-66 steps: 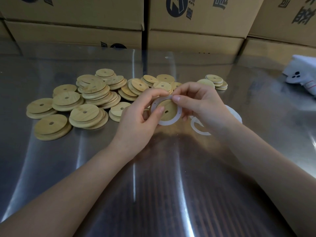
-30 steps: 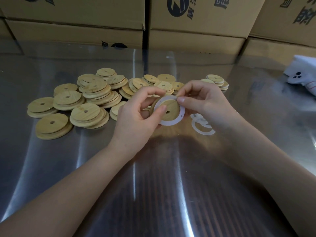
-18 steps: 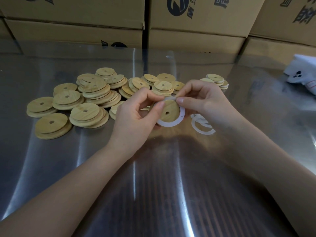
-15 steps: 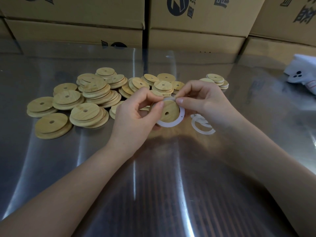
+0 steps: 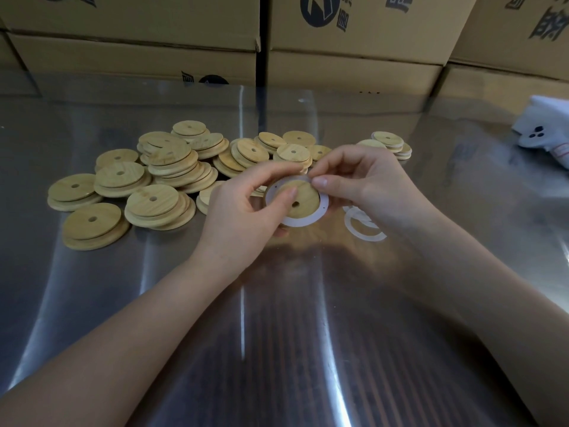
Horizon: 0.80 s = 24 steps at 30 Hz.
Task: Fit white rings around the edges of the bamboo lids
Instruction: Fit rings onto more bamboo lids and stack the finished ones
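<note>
A round bamboo lid [image 5: 303, 201] with a small centre hole is held above the table, tilted toward me. A white ring [image 5: 300, 220] lies around its raised inner step. My left hand [image 5: 243, 217] grips the lid from the left, its thumb on the lid's face. My right hand [image 5: 366, 183] pinches the ring at the lid's upper right edge with thumb and forefinger. Loose white rings [image 5: 363, 228] lie on the table just right of the lid, partly hidden by my right hand.
Several bamboo lids [image 5: 154, 183] are piled and stacked on the shiny metal table [image 5: 277, 318] behind and left of my hands; a small stack [image 5: 389, 143] sits behind my right hand. Cardboard boxes [image 5: 354, 66] line the back. A white cloth-like item [image 5: 545, 134] lies at the far right.
Both hands have stayed in place. My left thumb has slid from the lid's top edge down onto its face, and the ring sits flatter around the lid.
</note>
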Available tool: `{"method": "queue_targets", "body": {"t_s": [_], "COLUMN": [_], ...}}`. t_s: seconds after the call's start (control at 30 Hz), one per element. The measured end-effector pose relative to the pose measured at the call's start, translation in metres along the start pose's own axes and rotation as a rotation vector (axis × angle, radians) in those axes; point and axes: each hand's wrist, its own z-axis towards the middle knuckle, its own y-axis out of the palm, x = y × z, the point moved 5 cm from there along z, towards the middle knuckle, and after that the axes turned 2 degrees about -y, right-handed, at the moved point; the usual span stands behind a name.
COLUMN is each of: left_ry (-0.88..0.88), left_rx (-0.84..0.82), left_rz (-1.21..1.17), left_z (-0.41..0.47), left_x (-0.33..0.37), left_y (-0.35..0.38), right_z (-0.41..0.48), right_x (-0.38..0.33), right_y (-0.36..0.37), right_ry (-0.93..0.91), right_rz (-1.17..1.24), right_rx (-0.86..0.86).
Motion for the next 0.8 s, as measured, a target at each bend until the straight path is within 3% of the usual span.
{"method": "queue_targets", "body": {"t_s": [0.47,0.8], "left_ry": [-0.206,-0.211], "left_rx": [0.117,0.161], "left_rz": [-0.256,-0.319], "left_z": [0.0068,0.0065], "left_x": [-0.0081,-0.008], "left_y": [-0.0035,-0.0076], "right_z": [0.0024,0.0028], "right_x": [0.0017,0.0076], "right_y": [0.0015,0.0025], "right_ry": [0.025,0.084], "right_rz": [0.035,0.186], "right_rx": [0.02,0.018]}}
